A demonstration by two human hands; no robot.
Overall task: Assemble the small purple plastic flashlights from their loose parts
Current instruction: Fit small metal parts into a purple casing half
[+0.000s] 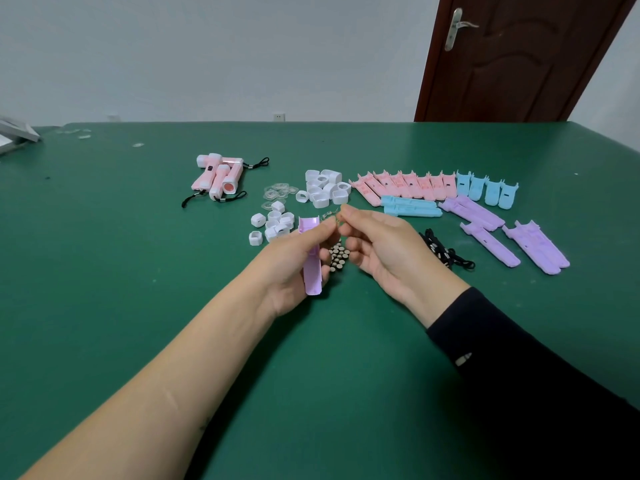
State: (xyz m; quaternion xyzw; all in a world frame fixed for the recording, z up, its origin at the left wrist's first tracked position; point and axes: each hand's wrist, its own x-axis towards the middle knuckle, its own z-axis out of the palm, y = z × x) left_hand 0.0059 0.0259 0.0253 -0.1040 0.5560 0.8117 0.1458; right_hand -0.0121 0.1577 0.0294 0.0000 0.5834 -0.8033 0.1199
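Observation:
My left hand (294, 268) grips a purple flashlight half-shell (310, 258), held upright above the green table (138, 271) with its open side toward me. My right hand (384, 251) is just to its right, thumb and forefinger pinched together near the shell's top; whatever they hold is too small to make out. Several more purple half-shells (512, 237) lie at the right. A cluster of small button batteries (338, 258) sits under my hands, partly hidden. Small wire springs (329, 213) lie just beyond my fingertips.
Several finished pink flashlights (220, 178) lie at the back left. White caps (325, 188), smaller white rings (272, 225) and clear lenses (278, 192) sit in the middle. Pink shells (405, 185), blue shells (485, 188) and black lanyards (446, 252) lie to the right.

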